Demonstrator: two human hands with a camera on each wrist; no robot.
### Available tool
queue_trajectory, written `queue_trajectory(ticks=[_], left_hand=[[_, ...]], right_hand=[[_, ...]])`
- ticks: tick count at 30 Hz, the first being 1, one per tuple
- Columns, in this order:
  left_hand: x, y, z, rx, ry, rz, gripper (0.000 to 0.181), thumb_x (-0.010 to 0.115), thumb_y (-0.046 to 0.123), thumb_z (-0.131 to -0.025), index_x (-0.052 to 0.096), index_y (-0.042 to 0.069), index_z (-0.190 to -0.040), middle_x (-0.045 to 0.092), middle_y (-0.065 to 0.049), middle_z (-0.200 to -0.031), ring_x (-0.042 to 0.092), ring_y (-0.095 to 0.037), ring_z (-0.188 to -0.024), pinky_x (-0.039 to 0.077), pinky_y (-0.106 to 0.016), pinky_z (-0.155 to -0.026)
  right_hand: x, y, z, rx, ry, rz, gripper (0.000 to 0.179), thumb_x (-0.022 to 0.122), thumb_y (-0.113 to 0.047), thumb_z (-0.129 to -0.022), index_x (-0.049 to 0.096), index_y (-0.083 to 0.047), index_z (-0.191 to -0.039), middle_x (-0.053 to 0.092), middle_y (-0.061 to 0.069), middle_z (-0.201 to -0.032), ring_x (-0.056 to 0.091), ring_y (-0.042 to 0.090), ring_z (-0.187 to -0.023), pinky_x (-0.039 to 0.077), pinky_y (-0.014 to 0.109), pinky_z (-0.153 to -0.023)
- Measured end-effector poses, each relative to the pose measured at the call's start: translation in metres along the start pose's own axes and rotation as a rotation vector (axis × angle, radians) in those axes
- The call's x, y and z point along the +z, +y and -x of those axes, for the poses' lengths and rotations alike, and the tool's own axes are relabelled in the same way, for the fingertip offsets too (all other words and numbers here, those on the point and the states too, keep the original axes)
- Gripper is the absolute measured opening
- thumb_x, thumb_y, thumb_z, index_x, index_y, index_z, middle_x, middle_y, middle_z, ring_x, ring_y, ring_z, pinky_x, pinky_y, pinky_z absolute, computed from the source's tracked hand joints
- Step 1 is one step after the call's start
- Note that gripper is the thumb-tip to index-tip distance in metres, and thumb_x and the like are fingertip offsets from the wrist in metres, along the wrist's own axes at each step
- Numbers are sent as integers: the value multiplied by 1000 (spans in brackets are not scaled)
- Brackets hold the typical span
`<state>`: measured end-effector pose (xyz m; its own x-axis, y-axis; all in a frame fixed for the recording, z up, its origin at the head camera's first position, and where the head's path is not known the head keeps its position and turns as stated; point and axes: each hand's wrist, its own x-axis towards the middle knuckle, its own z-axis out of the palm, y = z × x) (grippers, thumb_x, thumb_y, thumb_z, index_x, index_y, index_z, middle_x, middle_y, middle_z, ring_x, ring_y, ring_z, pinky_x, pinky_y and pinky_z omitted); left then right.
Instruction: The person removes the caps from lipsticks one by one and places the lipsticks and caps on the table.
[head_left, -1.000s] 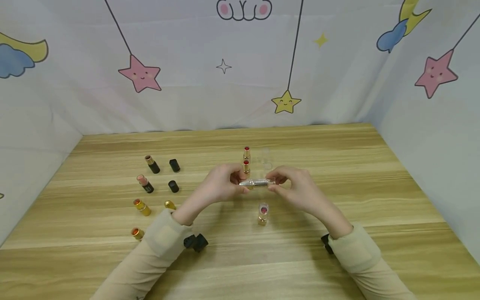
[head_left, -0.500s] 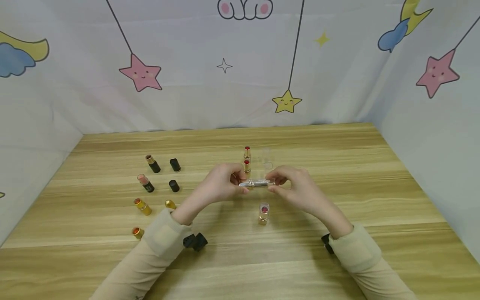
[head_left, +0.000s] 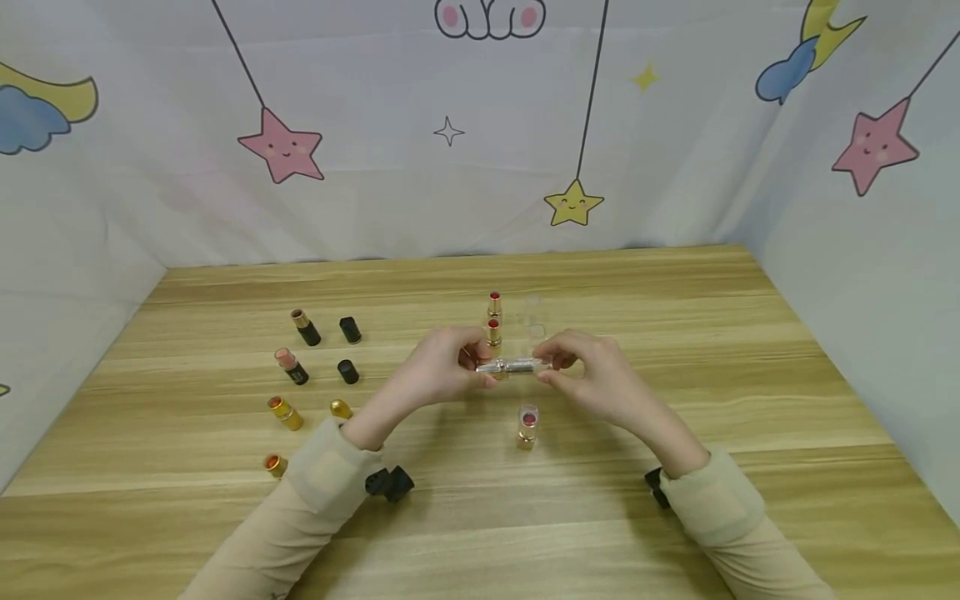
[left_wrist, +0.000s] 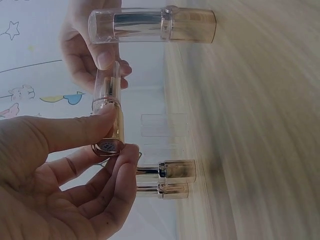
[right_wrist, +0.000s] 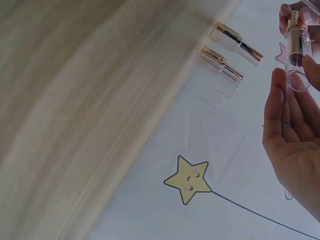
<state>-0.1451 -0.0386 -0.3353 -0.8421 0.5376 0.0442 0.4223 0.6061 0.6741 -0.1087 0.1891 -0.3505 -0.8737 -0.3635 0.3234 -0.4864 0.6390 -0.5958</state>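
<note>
Both hands hold one lipstick point(head_left: 513, 367) level above the middle of the table. At its gold base, my left hand point(head_left: 450, 365) pinches between thumb and fingers; the round base end point(left_wrist: 109, 146) faces the left wrist camera. My right hand point(head_left: 588, 367) pinches the clear cap point(left_wrist: 106, 80) at the other end. Through that cap, a dark red tip point(right_wrist: 296, 60) shows in the right wrist view. Nearer the body stands a capped lipstick point(head_left: 527, 428) with a gold base. Behind the hands, two uncapped red lipsticks point(head_left: 493, 332) stand beside clear caps point(head_left: 534, 308).
On the left stand a dark lipstick point(head_left: 305, 327), a pink lipstick point(head_left: 291, 367) and two gold-cased lipsticks point(head_left: 285, 413). Two black caps point(head_left: 349, 330) and a gold cap point(head_left: 341, 408) lie beside them, near the left sleeve point(head_left: 330, 471). A white printed curtain point(head_left: 375, 217) borders the table.
The right hand has shifted very slightly to the right, with its fingers still on the clear cap. The left hand keeps its grip on the base, and the standing lipsticks have not moved.
</note>
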Motion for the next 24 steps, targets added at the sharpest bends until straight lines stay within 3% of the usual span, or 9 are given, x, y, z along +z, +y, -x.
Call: queue_trajectory(ticks=[12,24], left_hand=[[-2,-1,2,-62,-7,23,20,78,13,-77,64,8,-91,66,-7,-90,65,-16,-79,50,-28,-75],[-1,-4,0,-37,1,16,15,72,10,-75,65,8,-88,64,-3,-82,60,-12,-73,47,-25,-70]], right_hand=[[-4,3,1,55,7,-14,20,73,-10,-84,70,-11,-104,71,2,-97,63,13,-84,54,39,-79],[-14,9,6,70,35,-9,22,72,-9,-85,69,-7,-106,71,8,-98,64,16,-85,53,43,-79]])
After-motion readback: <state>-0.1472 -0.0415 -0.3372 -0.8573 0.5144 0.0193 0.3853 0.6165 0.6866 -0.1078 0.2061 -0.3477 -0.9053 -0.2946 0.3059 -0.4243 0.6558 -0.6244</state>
